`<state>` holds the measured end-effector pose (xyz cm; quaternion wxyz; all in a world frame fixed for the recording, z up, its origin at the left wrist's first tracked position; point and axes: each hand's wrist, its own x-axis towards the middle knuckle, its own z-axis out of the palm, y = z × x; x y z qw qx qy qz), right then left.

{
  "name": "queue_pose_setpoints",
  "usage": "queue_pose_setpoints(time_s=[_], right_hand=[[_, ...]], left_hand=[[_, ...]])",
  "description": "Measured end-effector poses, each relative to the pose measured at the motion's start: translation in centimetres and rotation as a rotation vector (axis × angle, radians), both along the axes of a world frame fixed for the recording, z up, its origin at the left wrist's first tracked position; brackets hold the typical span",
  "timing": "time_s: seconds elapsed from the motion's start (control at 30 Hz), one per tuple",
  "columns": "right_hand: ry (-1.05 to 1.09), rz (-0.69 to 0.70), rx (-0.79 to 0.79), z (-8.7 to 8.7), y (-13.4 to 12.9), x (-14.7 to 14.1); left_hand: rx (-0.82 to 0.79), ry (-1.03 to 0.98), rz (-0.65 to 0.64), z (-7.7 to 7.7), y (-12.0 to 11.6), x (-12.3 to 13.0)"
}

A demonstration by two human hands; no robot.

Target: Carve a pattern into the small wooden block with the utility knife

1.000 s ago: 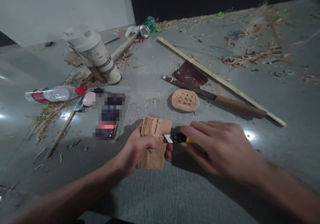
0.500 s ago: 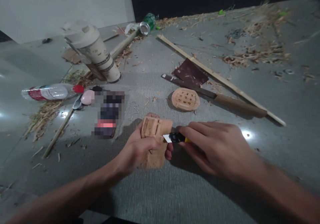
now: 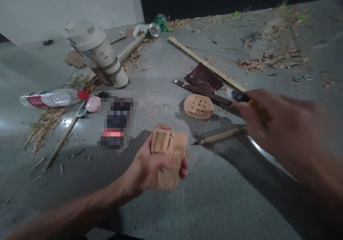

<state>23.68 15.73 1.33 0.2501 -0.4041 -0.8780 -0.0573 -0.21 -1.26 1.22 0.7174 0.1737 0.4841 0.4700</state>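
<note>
My left hand [image 3: 146,166] is closed round a carved wooden block [image 3: 171,161], thumb across its face and fingertips showing at the right edge. Notches are cut into the block's upper part. Off to the right, my right hand [image 3: 278,129], smeared by motion, grips a black and yellow utility knife [image 3: 250,104] above the surface. Below the knife lies a slim wooden-handled tool [image 3: 219,137] with a dark point. An oval wooden piece [image 3: 199,106] with a grid of small holes rests beyond the block. Behind it is a long chisel [image 3: 203,93], its handle mostly hidden by my right hand.
A dark red sheet [image 3: 204,77] lies beside a long wooden strip [image 3: 198,59]. On the left are a pixelated dark object [image 3: 115,122], a plastic bottle [image 3: 55,98] and a tall paper cup [image 3: 103,56]. A green can [image 3: 157,25] lies at the back; wood shavings [image 3: 270,61] are scattered about.
My right hand has lifted the knife away from the block, up and to the right. The slim pointed tool beneath it is now visible. My left hand still holds the block, slightly lower.
</note>
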Motion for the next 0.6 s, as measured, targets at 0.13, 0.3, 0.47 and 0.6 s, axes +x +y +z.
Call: queue_pose_setpoints(time_s=[0.13, 0.3, 0.47, 0.6], right_hand=[[-0.051, 0.386, -0.031, -1.0, -2.7, -1.8], [-0.088, 0.571, -0.148, -1.3, -4.6, -3.0], [-0.116, 0.598, -0.199, -1.3, -5.2, -3.4], [-0.13, 0.584, -0.145, -1.0, -5.6, -3.7]], left_hand=[[0.03, 0.095, 0.067, 0.2, 0.8, -0.8], [-0.016, 0.093, 0.088, 0.4, 0.8, -0.6], [-0.036, 0.088, 0.073, 0.8, 0.9, -0.5], [-0.033, 0.066, 0.043, 0.7, 0.7, -0.4]])
